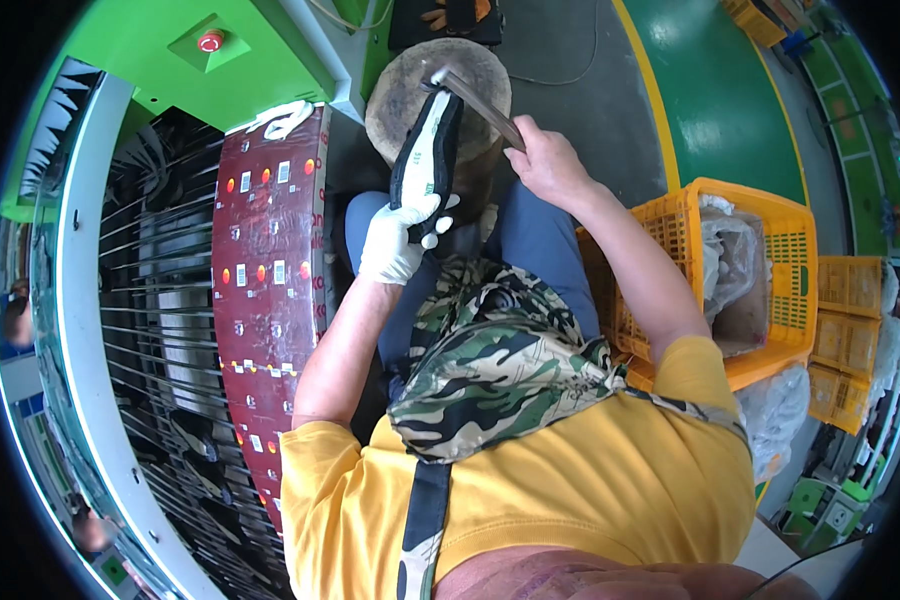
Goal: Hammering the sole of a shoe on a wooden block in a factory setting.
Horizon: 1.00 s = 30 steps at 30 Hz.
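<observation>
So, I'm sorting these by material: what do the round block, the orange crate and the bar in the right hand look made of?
The round block looks like wood, its rough grey-brown top worn like a stump's. The orange crate looks like moulded plastic with lattice walls. The bar in the right hand looks like dull grey metal, though blurred.

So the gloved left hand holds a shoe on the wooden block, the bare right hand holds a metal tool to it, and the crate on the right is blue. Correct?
Not quite: the crate is orange, as the head view shows. The rest stands: the gloved left hand holds the shoe on the wooden block, and the bare right hand holds the metal tool to it.
</observation>
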### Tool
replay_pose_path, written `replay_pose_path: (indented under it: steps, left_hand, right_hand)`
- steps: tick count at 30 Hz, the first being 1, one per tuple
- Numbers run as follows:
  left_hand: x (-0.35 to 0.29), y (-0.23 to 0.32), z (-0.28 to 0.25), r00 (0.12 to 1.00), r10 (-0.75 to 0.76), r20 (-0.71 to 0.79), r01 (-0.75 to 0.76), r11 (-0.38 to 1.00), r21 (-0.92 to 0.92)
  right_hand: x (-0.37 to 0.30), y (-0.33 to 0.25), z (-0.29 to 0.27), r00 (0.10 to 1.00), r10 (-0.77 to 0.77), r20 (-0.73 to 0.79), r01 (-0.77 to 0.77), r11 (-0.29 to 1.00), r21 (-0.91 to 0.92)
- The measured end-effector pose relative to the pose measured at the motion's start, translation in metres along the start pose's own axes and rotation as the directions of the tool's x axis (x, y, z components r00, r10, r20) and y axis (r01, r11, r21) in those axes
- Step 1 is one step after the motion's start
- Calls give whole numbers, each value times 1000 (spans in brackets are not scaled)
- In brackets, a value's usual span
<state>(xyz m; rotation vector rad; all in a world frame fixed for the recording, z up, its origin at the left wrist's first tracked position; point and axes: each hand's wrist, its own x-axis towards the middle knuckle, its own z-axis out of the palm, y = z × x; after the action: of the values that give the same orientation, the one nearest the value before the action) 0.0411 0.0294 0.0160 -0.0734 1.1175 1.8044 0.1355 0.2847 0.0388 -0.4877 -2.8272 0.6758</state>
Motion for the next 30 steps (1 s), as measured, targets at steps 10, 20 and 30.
replay_pose_path:
  steps: [10, 20, 30]
  left_hand:
    - [-1, -7, 13, 999, -4, -41, 2, 999, -43]
    - [2, -3, 17, 999, 9, -53, -10, 1000, -9]
    - [19, 13, 9, 998, 9, -66, -11, 999, -32]
  right_hand:
    - [8, -16, -17, 826, 73, -559, 179, 906, 383]
    - [3, 8, 18, 980, 73, -187, -34, 979, 201]
    - [6, -44, -46, 945, 22, -325, 127, 894, 430]
